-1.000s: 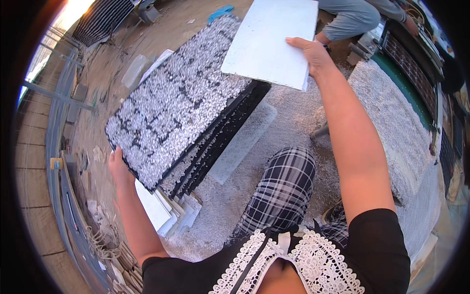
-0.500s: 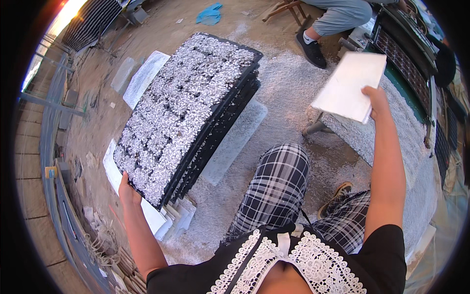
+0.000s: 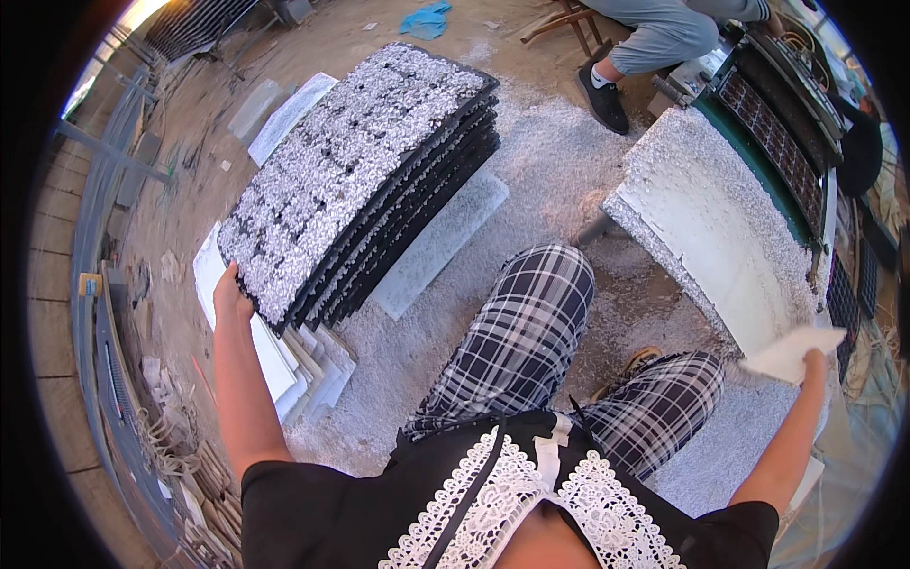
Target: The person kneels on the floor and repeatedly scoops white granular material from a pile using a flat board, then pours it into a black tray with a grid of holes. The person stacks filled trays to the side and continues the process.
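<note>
On the left stands a stack of black seedling trays (image 3: 379, 218). The top seedling tray (image 3: 351, 152) is covered with white granules, its dark cell edges showing through in places. My left hand (image 3: 230, 294) is closed on that tray's near left corner, with some fingers hidden beneath it. At the near right, my right hand (image 3: 813, 365) grips a flat white board (image 3: 791, 353), blurred by motion and tilted low over the table. The white tabletop (image 3: 701, 242) shows a bare strip, with granules (image 3: 749, 171) heaped along its far side.
White slabs (image 3: 322, 370) lie under the stack's near end. Granules cover the ground between the stack and my knees. A seated person's shoe (image 3: 604, 100) is beyond the table. Behind the table stands a green-edged machine (image 3: 758, 156) holding an empty-celled tray (image 3: 770, 133).
My right hand has brought the white board down and toward me across the table, and a bare strip of tabletop now shows. My left hand stays at the tray's corner; the whole view shifts slightly.
</note>
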### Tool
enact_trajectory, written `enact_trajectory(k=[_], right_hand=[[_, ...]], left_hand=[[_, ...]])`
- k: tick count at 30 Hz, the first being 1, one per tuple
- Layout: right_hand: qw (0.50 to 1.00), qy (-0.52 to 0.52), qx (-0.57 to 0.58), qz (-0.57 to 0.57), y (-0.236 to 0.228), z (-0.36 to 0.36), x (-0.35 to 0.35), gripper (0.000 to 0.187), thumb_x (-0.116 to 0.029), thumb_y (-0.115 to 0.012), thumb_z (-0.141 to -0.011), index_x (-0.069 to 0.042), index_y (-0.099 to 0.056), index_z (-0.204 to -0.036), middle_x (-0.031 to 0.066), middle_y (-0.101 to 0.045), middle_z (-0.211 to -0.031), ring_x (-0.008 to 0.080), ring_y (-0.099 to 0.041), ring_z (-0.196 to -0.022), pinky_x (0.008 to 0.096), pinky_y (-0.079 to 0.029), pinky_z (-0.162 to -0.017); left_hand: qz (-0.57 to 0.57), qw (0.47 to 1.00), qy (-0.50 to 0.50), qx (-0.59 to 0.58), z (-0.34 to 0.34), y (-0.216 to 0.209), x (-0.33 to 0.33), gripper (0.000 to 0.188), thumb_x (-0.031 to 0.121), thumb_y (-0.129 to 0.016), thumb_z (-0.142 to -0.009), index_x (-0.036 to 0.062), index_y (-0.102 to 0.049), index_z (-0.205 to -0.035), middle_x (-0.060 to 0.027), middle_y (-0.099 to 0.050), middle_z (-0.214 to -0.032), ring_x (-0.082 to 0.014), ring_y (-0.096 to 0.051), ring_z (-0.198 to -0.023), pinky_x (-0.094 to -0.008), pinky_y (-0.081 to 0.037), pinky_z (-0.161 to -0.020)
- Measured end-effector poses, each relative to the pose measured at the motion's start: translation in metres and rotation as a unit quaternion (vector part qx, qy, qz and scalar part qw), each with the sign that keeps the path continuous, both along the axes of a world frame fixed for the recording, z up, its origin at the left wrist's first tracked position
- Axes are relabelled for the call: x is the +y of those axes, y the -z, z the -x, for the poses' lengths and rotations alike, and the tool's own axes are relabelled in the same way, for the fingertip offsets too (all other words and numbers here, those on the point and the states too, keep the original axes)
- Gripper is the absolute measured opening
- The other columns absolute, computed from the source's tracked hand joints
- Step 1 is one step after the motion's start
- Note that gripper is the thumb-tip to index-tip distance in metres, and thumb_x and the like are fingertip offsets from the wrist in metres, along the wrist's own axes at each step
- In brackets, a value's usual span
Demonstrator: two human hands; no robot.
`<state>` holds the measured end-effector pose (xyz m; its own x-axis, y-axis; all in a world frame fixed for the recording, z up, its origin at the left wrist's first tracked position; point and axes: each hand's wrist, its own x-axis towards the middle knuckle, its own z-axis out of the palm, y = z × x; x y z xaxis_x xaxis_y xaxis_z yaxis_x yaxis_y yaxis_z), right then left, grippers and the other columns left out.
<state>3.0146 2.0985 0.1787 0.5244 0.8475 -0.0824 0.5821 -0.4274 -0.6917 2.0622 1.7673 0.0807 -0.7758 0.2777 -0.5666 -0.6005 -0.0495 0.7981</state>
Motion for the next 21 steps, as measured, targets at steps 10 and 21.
enact_trajectory(k=[10,21], right_hand=[[0.996,0.031,-0.041,-0.07,0.036,-0.017,-0.051,0.044,-0.013,-0.048,-0.068,0.011,-0.047,-0.105,0.0191,-0.055,-0.094,0.0269,-0.057,-0.081,0.0338,-0.045,-0.07],[0.996,-0.034,-0.024,-0.075,0.046,0.022,-0.061,0.044,-0.013,-0.052,-0.071,0.01,-0.048,-0.108,0.0199,-0.055,-0.102,0.0277,-0.055,-0.092,0.0321,-0.041,-0.08]], left_hand=[[0.142,0.984,0.052,0.096,-0.022,-0.002,0.002,0.05,0.049,-0.047,-0.082,0.0085,-0.048,-0.111,-0.0046,-0.055,-0.098,-0.0212,-0.051,-0.088,-0.0456,-0.041,-0.08],[-0.078,0.991,0.107,0.034,-0.041,-0.007,0.029,0.065,0.054,-0.018,-0.087,0.0055,-0.032,-0.129,-0.0128,-0.041,-0.126,-0.0299,-0.045,-0.111,-0.04,-0.037,-0.093]])
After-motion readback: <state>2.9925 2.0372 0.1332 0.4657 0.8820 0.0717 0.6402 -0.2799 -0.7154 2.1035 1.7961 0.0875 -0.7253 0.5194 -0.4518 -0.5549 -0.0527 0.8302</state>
